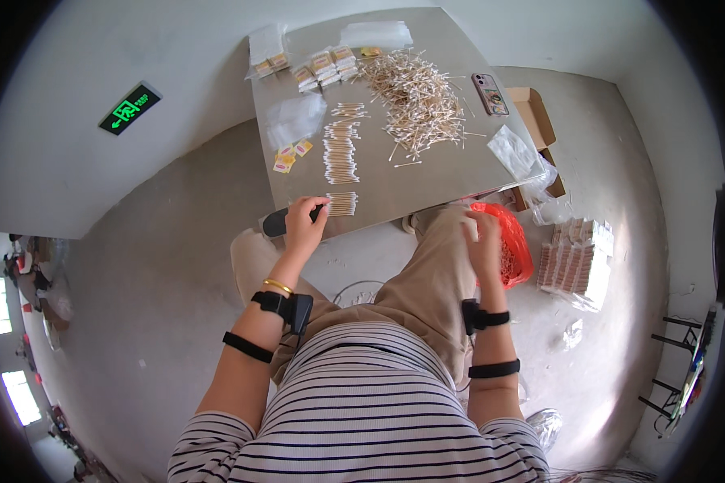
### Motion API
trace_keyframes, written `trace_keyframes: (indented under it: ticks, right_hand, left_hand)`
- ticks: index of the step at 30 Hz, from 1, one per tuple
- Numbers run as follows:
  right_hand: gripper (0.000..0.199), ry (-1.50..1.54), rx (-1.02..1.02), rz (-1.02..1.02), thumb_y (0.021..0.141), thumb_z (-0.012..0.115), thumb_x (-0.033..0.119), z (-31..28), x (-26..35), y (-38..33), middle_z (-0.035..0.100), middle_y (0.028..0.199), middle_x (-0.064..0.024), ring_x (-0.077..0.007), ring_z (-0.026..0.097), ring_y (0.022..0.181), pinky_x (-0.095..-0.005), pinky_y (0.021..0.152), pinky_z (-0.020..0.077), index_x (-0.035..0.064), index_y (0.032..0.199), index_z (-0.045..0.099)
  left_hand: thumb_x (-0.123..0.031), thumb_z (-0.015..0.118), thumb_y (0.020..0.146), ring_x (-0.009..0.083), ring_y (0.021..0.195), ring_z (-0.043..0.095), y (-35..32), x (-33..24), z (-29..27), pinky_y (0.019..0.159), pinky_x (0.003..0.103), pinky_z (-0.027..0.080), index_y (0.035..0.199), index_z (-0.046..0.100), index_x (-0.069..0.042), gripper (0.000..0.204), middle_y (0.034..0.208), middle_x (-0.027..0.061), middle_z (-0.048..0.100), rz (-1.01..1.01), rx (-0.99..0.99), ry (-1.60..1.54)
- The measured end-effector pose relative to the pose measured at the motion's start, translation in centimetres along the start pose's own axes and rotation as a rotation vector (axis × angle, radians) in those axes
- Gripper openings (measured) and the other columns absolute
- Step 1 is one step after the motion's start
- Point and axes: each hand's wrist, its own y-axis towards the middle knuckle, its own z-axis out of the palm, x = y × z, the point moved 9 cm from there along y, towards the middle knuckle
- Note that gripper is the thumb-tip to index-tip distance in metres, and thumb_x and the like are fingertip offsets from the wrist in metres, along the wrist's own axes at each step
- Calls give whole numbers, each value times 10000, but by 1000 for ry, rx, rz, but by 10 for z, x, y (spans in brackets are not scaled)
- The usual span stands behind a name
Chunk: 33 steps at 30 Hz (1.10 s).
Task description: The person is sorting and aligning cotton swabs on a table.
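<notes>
My left hand (304, 225) is at the near edge of the metal table, its thumb and index finger curved and apart. Its fingertips are by the left ends of a short row of cotton swabs (342, 204). Under and beside that hand lies a dark elongated object (275, 224), partly hidden. Farther up the table runs a longer row of cotton swabs (341, 157), with a large loose heap of swabs (419, 101) to its right. My right hand (483, 239) hangs off the table beside a red plastic bag (517, 249), fingers bent and apart, nothing visible in them.
Small packed boxes (324, 66), clear plastic sleeves (296, 119) and yellow cards (286, 158) lie on the table's left. A phone (489, 94) and a clear bag (514, 153) are at right. A cardboard box (536, 117) and stacked packs (576, 262) stand on the floor.
</notes>
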Motion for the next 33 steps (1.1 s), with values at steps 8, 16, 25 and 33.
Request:
trace_keyframes:
  ticks: [8,16,25,33]
  right_hand:
    - [668,191,415,-79,812,756,195,187,116,-10,486,1408,-204,-386,453,1314,-453,1116,375,16,1392,476]
    - [958,-81,470,-165,810,761,293,240,122,-11,221,1599,-246,-397,212,1494,-490,1220,208,-23,1539,227]
    - [904,-53,451,-169,830,736,282,242,121,-2,259,1586,-234,-402,243,1479,-502,1220,202,-28,1528,252]
    - [876,-83,381,-155,839,731,279,226,114,17,304,1569,-217,-391,280,1463,-495,1219,216,-33,1518,273]
  left_hand:
    - [-194,652,907,324,1165,535,3,48,27,1008,472,404,1271,614,-143,370,1244,111,570,-37,17,292]
    - [-433,539,976,382,1498,211,-16,68,48,1200,615,115,1515,348,-63,681,1595,157,278,35,235,492]
    - [-448,503,989,354,1517,185,-15,61,52,1207,607,65,1570,273,-85,723,1625,150,242,101,285,507]
    - [-472,486,994,357,1513,193,6,51,49,1211,606,71,1552,306,-73,710,1620,144,260,107,239,509]
